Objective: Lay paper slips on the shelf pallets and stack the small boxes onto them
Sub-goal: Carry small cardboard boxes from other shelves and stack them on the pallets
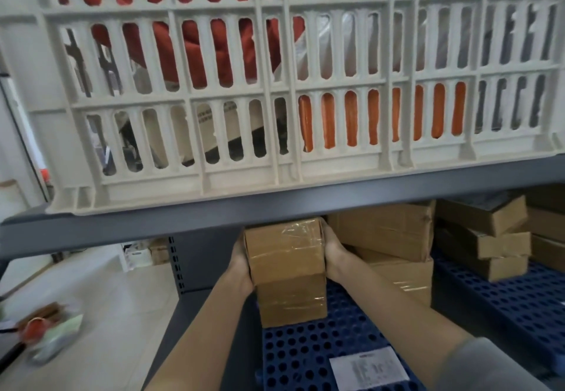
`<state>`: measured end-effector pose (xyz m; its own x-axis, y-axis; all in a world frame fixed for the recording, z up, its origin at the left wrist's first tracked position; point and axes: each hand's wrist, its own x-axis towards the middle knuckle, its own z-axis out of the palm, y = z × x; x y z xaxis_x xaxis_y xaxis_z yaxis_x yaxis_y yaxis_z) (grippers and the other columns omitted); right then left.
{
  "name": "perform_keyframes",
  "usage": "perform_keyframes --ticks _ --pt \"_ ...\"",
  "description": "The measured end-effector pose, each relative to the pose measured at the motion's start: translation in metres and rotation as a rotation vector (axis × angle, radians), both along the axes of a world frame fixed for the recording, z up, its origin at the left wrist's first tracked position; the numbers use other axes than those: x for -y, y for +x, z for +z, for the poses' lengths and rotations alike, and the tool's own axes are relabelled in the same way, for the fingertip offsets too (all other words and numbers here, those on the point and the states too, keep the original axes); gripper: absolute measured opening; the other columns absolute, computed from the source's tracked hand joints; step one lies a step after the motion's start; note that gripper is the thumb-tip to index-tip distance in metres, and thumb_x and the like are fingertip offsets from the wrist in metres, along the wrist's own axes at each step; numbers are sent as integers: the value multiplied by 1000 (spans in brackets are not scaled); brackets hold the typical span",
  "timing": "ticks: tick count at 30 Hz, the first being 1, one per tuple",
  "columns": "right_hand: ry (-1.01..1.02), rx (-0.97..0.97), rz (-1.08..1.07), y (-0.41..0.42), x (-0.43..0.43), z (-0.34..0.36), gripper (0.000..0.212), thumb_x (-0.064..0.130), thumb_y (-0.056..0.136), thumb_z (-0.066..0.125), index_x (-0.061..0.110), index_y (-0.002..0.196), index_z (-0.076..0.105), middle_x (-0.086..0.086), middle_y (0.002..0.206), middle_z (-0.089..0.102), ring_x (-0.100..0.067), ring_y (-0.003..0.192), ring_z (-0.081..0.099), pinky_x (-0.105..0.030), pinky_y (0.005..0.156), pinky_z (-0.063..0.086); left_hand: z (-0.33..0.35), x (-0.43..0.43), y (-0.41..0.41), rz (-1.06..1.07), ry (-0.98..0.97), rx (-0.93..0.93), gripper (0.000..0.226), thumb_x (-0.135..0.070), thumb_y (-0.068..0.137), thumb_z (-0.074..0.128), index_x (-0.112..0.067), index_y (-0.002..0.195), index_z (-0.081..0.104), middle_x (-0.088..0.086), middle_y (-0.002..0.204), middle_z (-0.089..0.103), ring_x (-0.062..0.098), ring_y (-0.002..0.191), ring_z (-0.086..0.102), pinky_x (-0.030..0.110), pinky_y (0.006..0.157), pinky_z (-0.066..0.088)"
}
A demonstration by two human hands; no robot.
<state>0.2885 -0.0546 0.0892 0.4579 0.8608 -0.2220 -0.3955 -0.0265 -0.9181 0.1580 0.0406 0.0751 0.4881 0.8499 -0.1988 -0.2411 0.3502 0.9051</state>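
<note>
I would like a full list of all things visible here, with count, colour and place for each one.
slatted plastic crate: one, off-white, upper shelf.
grey metal shelf board: one, under the crate.
taped cardboard boxes: two stacked, brown, left pallet; top one held.
other cardboard boxes: several, brown, further right.
perforated plastic pallets: two, blue, lower shelf.
printed paper slip: one, white, on the near pallet.
blurred items: floor, left; unclear.
left hand, right hand: on the top box's sides.

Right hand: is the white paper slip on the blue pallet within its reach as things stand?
Probably not yet. The right hand and left hand both clamp the taped brown cardboard box. The white paper slip lies uncovered on the blue perforated plastic pallet, under the right forearm.
</note>
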Motion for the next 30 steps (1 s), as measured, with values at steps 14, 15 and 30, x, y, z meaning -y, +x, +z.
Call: perform_keyframes --ticks 14,15,30 --pt "19 37 -48 2 1 3 54 48 99 30 11 76 62 -5 59 67 -21 67 59 -29 68 47 1 -6 5 12 15 2 52 -40 95 38 -9 67 68 9 55 68 28 51 64 37 61 51" --pt "11 42 -52 3 1 3 53 48 99 30 12 78 63 -7 66 67 -21 69 59 -29 69 47 0 -8 7 15 19 1 51 -41 95 39 -9 68 69 9 57 69 29 56 64 38 63 52" --pt "16 9 -60 8 1 -6 58 55 97 28 14 82 66 -4 61 72 -23 74 64 -33 73 50 -3 -7 12 -72 17 24 66 -43 96 34 -13 50 71 6 52 66 23 45 64 30 49 51"
